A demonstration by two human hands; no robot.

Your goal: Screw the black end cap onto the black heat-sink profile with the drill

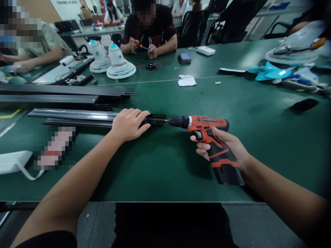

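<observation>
My left hand [129,124] is closed over the right end of a long dark metal rail [77,117] lying on the green table [168,165]. A black end piece [155,119] sticks out past my fingers. My right hand [224,146] grips the handle of an orange and black cordless drill [207,129], a finger at the trigger. The drill lies level, and its bit points left into the rail's end piece.
More black rails [64,91] lie at the back left. Two small white fans [113,62] stand beyond them, and blue and white fan parts [279,72] are at the right. People sit working across the table. A white block [12,162] and paper scraps [186,81] lie about.
</observation>
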